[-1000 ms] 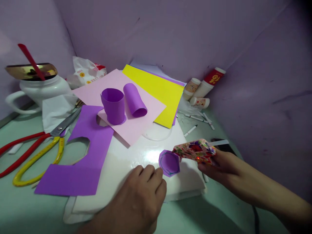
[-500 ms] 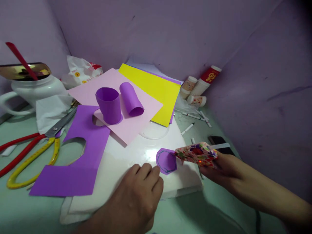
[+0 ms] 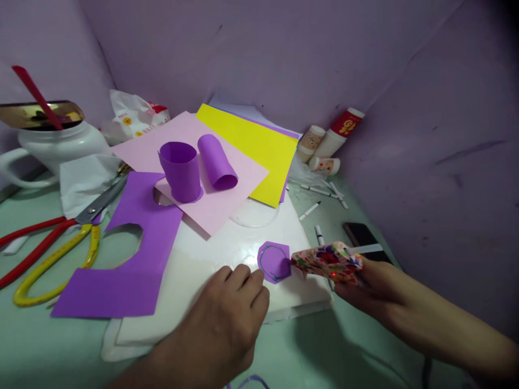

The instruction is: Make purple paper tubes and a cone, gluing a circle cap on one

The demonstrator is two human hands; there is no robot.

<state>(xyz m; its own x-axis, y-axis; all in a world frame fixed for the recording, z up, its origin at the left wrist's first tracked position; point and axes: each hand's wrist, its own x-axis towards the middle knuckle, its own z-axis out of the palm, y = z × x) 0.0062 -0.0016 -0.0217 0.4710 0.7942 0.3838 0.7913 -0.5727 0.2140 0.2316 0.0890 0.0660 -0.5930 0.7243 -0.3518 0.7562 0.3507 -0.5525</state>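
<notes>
My right hand (image 3: 367, 281) grips a flower-patterned hot glue gun (image 3: 328, 263); a small red light glows on it and a pale glue stick (image 3: 367, 249) sticks out of its back. Its nozzle is at the right edge of a small purple paper piece (image 3: 276, 263) with a circle drawn on it. That piece lies on a white board (image 3: 227, 251). Curled up at the piece's lower left edge is my left hand (image 3: 233, 313), its fingertips hidden beneath it. Farther back, a purple paper tube (image 3: 186, 175) stands upright on pink paper (image 3: 211, 216), beside a second purple tube (image 3: 217, 165) lying down.
Scissors (image 3: 87, 216) and a cut purple sheet (image 3: 113, 294) lie at the left, near a white mug (image 3: 60, 148). Yellow paper (image 3: 263, 154) is at the back. At the right are paper cups (image 3: 336, 135), several markers (image 3: 310, 210) and a dark phone (image 3: 365, 237).
The view has shifted slightly, and a purple strip now shows at the bottom edge. The glue gun's nozzle stays close to the small purple piece's right edge. My left hand keeps its curled pose.
</notes>
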